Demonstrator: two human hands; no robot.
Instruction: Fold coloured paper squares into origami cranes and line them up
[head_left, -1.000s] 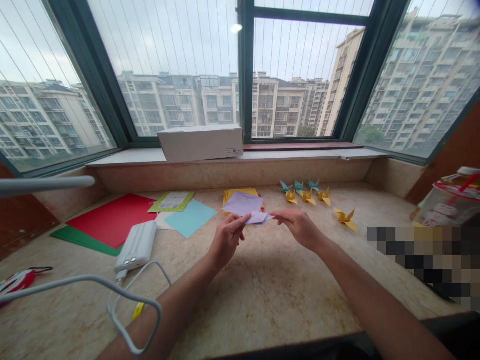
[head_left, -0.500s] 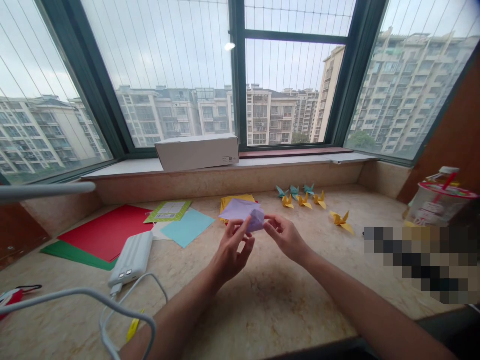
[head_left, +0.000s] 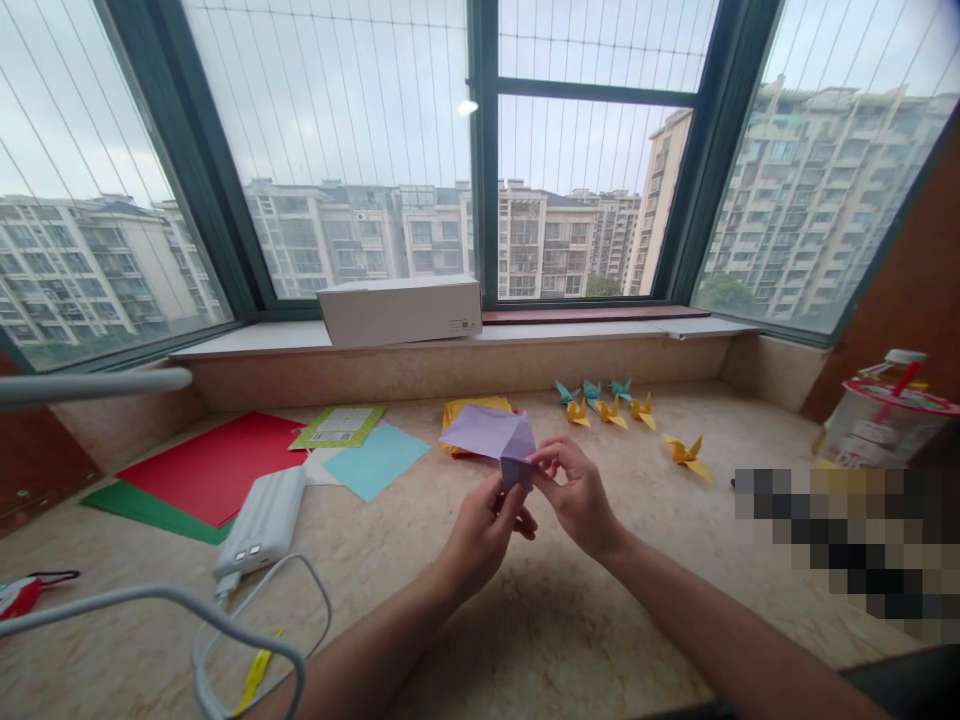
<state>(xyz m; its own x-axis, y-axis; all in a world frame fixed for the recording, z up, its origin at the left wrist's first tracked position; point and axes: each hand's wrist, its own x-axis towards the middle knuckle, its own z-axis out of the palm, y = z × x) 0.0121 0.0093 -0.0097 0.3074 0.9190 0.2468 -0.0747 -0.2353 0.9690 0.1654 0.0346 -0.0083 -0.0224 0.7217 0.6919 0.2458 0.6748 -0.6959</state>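
Observation:
A partly folded lilac paper [head_left: 495,435] is held up above the marble counter [head_left: 540,600] between both hands. My left hand [head_left: 484,525] pinches its lower folded part from below, fingers closed. From the right, my right hand [head_left: 574,490] grips the same fold with fingertips pressed together. The paper's wide flap points up and left, away from me.
Several yellow and teal paper cranes [head_left: 611,400] stand at the back right, one yellow crane [head_left: 686,452] apart. Red [head_left: 217,465], green, blue [head_left: 375,458] and yellow sheets lie to the left. A white power bank [head_left: 262,518] with cable, a white box [head_left: 401,310] on the sill, a plastic jar [head_left: 881,420] at right.
The hands have come closer together and nearer to me. The lilac paper went from spread flat between them to a tighter, more upright fold.

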